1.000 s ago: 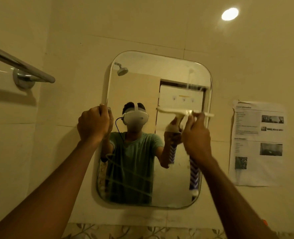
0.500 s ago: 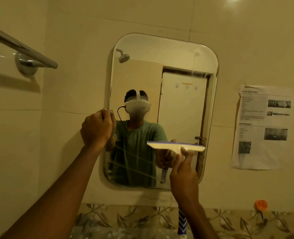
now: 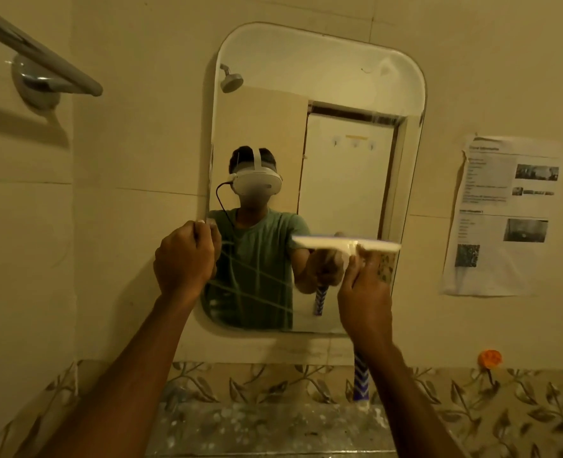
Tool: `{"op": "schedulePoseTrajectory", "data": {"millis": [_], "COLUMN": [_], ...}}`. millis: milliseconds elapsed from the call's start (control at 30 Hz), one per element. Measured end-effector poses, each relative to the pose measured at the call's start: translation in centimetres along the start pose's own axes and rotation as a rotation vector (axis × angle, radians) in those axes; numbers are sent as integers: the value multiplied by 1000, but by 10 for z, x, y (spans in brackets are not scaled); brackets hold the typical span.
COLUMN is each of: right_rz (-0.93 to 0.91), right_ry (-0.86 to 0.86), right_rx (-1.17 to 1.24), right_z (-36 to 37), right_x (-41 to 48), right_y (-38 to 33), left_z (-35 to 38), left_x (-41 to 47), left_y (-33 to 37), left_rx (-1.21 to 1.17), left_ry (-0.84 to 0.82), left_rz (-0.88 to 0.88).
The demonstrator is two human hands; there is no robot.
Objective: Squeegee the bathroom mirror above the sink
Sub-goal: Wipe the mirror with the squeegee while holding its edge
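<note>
A rounded rectangular mirror [image 3: 349,84] hangs on the cream tiled wall ahead. My right hand [image 3: 366,295] grips a squeegee [image 3: 346,243] just below its white blade, which lies level against the lower right part of the glass. Its blue-and-white patterned handle [image 3: 361,378] sticks out below my wrist. My left hand [image 3: 184,259] is closed on the mirror's left edge at mid height. Wet streaks cross the lower left of the glass. The reflection shows a person in a green shirt wearing a headset.
A chrome towel bar [image 3: 39,57] juts out at the upper left. A printed paper sheet [image 3: 501,216] is stuck to the wall right of the mirror. An orange hook [image 3: 489,358] sits low on the right. Leaf-patterned tiles [image 3: 273,385] run below, above a speckled ledge [image 3: 257,428].
My right hand has drawn the squeegee blade down the right side of the mirror from mid height to the lower part. My left hand has stayed on the left edge.
</note>
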State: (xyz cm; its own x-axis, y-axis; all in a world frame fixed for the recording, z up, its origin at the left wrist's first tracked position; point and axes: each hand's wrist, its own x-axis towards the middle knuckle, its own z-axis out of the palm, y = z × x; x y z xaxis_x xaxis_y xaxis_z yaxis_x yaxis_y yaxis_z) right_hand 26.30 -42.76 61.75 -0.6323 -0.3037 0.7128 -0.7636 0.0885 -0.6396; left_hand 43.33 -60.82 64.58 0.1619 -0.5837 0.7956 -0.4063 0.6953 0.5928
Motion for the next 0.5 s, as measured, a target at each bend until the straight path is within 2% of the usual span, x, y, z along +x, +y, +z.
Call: {"op": "schedulePoseTrajectory", "data": {"millis": [133,233,500], "right_rz": [102,136,78], "right_ry": [-74,-97,39], "right_rx": [-63,-10,76], "right_z": [18,14,-7], "right_x": [-48,-57,12], "right_y": [34,32,12], "left_z": [0,-1,-1], "left_x": [-6,-13,-39], "left_y": [-3,-9,-36], "left_rx": [-15,-38,-74], "left_ry": [1,-11,-54], "left_rz": [-10,-13,-13]}}
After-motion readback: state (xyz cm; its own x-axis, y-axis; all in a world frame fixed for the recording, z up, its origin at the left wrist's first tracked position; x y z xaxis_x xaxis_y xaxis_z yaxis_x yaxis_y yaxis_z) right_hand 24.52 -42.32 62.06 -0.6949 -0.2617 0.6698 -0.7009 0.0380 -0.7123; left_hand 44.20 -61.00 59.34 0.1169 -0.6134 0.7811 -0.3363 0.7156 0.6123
